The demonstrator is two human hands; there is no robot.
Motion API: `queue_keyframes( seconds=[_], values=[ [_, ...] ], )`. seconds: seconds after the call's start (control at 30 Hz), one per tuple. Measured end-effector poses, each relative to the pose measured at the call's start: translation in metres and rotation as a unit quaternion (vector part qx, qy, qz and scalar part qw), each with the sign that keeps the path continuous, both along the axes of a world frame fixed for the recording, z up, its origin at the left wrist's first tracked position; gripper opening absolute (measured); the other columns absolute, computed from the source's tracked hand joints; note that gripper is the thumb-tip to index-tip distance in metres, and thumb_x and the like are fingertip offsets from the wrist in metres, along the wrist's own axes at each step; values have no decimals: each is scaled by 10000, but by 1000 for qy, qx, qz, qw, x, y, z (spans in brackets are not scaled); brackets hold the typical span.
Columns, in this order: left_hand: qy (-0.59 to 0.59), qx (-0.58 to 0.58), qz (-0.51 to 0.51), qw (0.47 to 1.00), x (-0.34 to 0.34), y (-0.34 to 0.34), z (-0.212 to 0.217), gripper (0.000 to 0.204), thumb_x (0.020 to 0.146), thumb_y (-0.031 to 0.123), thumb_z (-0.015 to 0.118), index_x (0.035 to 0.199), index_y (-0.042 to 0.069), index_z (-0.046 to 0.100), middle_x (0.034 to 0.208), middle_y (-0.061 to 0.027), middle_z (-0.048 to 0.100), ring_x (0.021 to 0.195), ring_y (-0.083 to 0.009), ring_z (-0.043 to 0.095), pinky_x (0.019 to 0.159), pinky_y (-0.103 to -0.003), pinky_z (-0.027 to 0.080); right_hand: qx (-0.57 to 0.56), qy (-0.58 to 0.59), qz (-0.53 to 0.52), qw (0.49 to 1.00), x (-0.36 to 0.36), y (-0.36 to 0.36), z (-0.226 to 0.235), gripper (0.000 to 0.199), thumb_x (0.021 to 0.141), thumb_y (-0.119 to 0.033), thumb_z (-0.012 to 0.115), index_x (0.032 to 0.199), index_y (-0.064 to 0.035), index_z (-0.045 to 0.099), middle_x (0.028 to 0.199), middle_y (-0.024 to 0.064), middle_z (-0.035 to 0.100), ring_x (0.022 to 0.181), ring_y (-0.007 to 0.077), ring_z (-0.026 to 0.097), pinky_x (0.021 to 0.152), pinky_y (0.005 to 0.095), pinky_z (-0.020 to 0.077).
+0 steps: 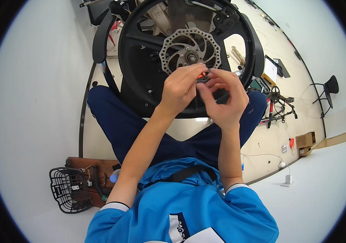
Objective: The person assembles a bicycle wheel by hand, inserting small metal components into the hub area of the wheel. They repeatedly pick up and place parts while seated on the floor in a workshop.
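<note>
Both your left hand (179, 87) and right hand (222, 97) pinch a small black part (203, 77) at frame centre, just below the brake disc (190, 51).

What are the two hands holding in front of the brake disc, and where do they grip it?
Both the left hand and right hand pinch a small dark part with an orange spot by its ends, fingertips only.

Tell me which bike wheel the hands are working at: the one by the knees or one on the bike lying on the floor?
The black wheel by the knees, with the silver brake disc; both hands touch it.
</note>
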State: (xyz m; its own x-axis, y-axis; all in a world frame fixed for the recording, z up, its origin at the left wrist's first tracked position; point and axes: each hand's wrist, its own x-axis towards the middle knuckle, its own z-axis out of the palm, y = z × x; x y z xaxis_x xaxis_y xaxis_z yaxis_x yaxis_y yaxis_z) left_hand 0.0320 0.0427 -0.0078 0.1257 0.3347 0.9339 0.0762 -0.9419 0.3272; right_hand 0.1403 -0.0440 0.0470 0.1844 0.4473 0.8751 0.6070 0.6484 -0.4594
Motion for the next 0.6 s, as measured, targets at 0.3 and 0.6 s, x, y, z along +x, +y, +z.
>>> queue_keyframes(
  seconds=[0.3, 0.6],
  values=[
    [-21, 15, 39, 999, 2, -5, 2, 295, 782, -72, 734, 1071, -11, 737, 1066, -144, 756, 956, -286, 753, 811, -334, 619, -78, 147, 31, 986, -6, 5, -19, 284, 932, 1, 612, 672, -34, 502, 600, 92, 635, 467, 135, 626, 432, 249, 493],
    [-72, 49, 72, 994, 8, -4, -4, 298, 741, -127, 722, 1012, -2, 733, 999, -133, 761, 901, -281, 760, 766, -326, 625, -142, 253, 220, 931, -2, -6, -17, 94, 955, 30, 523, 865, 35, 547, 692, 177, 666, 566, 217, 672, 546, 302, 583]
  ],
)
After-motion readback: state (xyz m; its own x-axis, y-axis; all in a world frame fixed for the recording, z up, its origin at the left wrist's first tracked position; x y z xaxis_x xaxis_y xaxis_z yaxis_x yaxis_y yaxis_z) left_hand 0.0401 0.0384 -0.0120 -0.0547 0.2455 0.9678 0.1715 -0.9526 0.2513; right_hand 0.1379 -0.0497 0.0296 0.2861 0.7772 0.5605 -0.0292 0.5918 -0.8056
